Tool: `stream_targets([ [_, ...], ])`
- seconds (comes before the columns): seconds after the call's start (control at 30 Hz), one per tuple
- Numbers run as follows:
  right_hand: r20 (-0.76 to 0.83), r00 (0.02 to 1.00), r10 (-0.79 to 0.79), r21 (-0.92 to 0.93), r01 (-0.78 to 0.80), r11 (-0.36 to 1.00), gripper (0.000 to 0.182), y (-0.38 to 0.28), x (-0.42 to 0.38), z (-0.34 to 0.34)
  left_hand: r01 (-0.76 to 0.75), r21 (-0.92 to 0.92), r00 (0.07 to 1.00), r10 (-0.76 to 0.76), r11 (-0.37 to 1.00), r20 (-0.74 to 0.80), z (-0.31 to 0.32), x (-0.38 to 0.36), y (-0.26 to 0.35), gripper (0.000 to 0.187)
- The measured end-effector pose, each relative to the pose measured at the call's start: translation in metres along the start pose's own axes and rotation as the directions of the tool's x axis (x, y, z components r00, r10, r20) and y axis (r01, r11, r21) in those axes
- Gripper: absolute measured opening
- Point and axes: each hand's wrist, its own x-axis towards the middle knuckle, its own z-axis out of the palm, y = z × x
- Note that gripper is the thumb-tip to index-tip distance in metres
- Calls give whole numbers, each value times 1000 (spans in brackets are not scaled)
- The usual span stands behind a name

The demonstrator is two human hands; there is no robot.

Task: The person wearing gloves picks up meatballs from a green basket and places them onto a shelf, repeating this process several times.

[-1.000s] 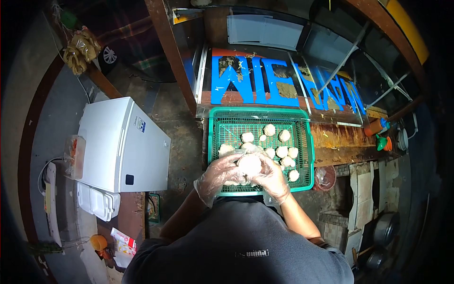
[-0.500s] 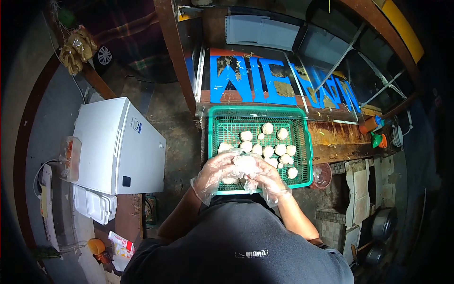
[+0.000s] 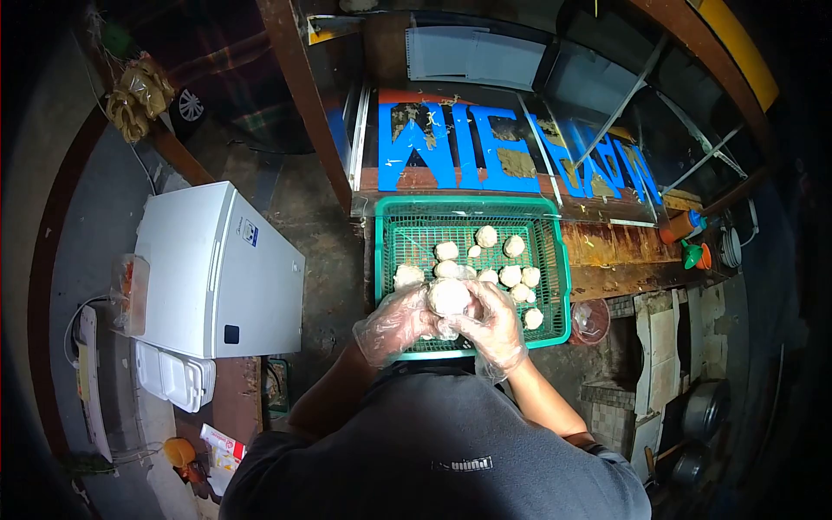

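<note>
A pale, lumpy dough ball [image 3: 448, 297] is held between my two hands above the near side of the green plastic basket [image 3: 562, 286]. My left hand [image 3: 397, 325], in a clear plastic glove, is curled round its left and lower side. On the other side, my right hand [image 3: 492, 322], gloved the same way, grips it with thumb and fingers. Several more pale balls [image 3: 486, 236] of differing size lie spread over the basket's mesh floor. Those nearest me are partly hidden by my hands.
The basket stands on a worn wooden counter [image 3: 620, 251], against a glass panel with blue letters [image 3: 416, 152]. A white chest freezer [image 3: 217, 269] and foam boxes [image 3: 173, 373] are on the left. At right are a clear bucket [image 3: 591, 321] and dark pots [image 3: 704, 407].
My hands have turned and drawn apart slightly, so the ball shows more fully between them. My right hand's fingers now reach further over the basket. The view has shifted a little.
</note>
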Motion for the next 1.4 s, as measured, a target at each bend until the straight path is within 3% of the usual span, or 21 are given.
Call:
stream_targets([
  [0.07, -19, 1000, 4, 27, -4, 1000, 53, 7, -1, 0, -57, 497, 998, 32, 866, 59, 11, 0, 10, 45],
  [0.17, -45, 999, 28, 152, -21, 988, 51, 19, -2, 5, 28, 655, 999, -47, 755, 11, 5, 2, 10, 43],
  [0.3, -81, 991, 106, 417, -63, 907, 53, 36, -7, 16, -57, 626, 998, 64, 778, 10, -10, 7, 1, 43],
  [0.33, -80, 991, 104, 417, -62, 907, 53, 39, -8, 16, -38, 346, 995, 66, 937, -70, -19, 11, -7, 43],
  [0.37, -40, 983, 178, 467, -139, 873, 55, 41, -9, 16, -38, 31, 988, 42, 999, -146, -29, 13, -14, 43],
  [0.4, 4, 969, 248, 512, -215, 832, 58, 40, -8, 16, -39, 31, 988, 44, 999, -146, -30, 14, -13, 43],
  [0.47, 13, 969, 246, 539, -214, 815, 59, 32, -5, 14, 1, -15, 981, -4, 1000, -196, -31, 14, -10, 42],
  [0.53, 20, 970, 244, 565, -212, 797, 60, 31, -4, 13, -20, 55, 985, 29, 998, -170, -27, 10, -8, 41],
  [0.6, 57, 983, 173, 483, -179, 857, 59, 38, -5, 11, -43, 124, 988, 60, 991, -141, -24, 8, -8, 41],
  [0.67, 95, 979, 180, 452, -204, 869, 58, 41, -6, 8, -17, 321, 983, 75, 947, -168, -23, 7, -7, 42],
  [0.77, 140, 974, 180, 404, -223, 887, 58, 39, -4, 6, -43, 419, 980, 120, 907, -157, -20, 5, -5, 43],
  [0.9, 104, 990, 96, 373, -129, 919, 58, 42, -3, 10, 7, 382, 969, 88, 924, -231, -21, 3, -7, 43],
  [0.97, 125, 981, 151, 394, -188, 900, 58, 34, -3, 8, -81, 621, 978, 182, 779, -101, -29, 3, -10, 43],
  [1.1, 163, 962, 220, 359, -265, 895, 58, 39, -3, 8, -82, 459, 984, 145, 885, -104, -27, 0, -10, 42],
  [1.17, 148, 967, 209, 380, -251, 890, 58, 40, -3, 10, -67, 157, 984, 91, 985, -150, -47, 1, -22, 41],
  [1.3, 133, 972, 196, 397, -234, 888, 58, 42, -5, 10, -77, 185, 984, 105, 980, -147, -50, 2, -22, 40],
  [1.4, 125, 971, 205, 404, -239, 883, 59, 44, -6, 12, -14, 126, 987, 34, 992, -158, -45, 3, -19, 41],
])
